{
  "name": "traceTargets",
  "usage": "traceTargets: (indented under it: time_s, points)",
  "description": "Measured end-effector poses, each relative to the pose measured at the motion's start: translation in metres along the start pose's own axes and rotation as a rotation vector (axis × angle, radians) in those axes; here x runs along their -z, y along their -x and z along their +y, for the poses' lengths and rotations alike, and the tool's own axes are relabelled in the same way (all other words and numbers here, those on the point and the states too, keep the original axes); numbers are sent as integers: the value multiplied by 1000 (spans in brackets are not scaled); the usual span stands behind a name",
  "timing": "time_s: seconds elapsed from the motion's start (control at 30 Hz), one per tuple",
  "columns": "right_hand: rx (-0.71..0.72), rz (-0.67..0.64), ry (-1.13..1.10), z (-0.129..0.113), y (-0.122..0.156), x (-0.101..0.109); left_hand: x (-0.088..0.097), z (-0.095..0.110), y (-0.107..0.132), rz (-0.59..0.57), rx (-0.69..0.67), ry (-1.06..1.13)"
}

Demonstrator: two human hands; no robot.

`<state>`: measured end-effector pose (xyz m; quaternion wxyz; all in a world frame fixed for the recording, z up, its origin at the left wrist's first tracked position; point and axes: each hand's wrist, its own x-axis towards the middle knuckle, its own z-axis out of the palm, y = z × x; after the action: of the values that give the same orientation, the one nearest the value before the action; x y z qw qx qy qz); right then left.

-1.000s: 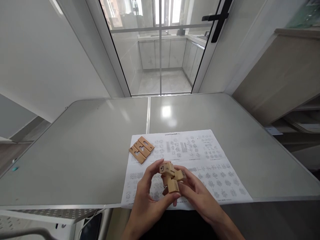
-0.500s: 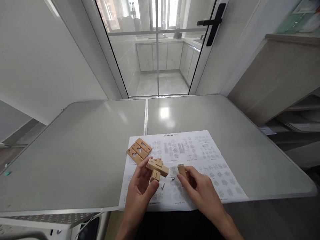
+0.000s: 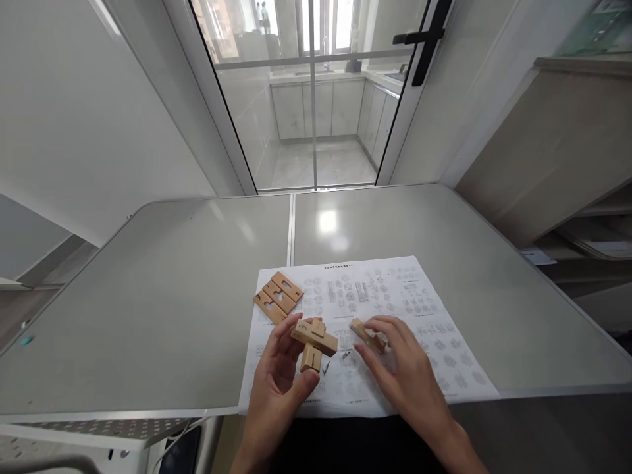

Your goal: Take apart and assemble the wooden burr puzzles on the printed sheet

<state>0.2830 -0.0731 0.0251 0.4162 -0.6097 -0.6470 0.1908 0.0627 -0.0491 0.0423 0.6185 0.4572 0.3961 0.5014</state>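
Note:
My left hand is closed round two or more wooden puzzle blocks fitted crosswise. One block lies across the top with a mark near its left end. Another points towards me with a dark stroke on its end, near my thumb. To the right, my right hand has its fingers curled on a loose notched wooden puzzle piece, which is tilted and partly hidden by the fingers. The two hands are apart, above a printed sheet of small diagrams.
Flat wooden plates with cut-outs and numbers lie on the sheet's left corner, beyond my left hand. Small dark marks or scraps show between my hands. The grey table reaches back to a glass door. A wooden shelf unit stands at right.
In my right hand the puzzle piece has turned from nearly upright to a flatter slant, and the fingers have opened a little. The left hand keeps its blocks. The view has shifted slightly.

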Motion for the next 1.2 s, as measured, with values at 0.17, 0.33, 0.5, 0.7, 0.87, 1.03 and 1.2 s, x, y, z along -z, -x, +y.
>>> traceTargets:
  time_s: [0.17,0.33,0.5,0.7,0.87,1.03,1.2]
  points:
    - [-8,-209,-237,-27,4,5,-6,2,1,-85,41,-79]
    - [-120,-248,-354,-31,7,3,-14,3,6,-137,72,-185]
    - [-310,-294,-591,-18,17,18,-21,-2,5,-172,32,-321]
    - [-386,-126,-412,4,26,33,-26,-17,-3,-36,-99,-744]
    - [-273,67,-24,23,23,28,-28,-28,-9,-48,-223,-947]
    - [-211,134,123,34,19,21,-31,-35,-17,-84,-272,-988]
    - [-215,85,139,32,16,15,-35,-37,-21,-96,-262,-1009]
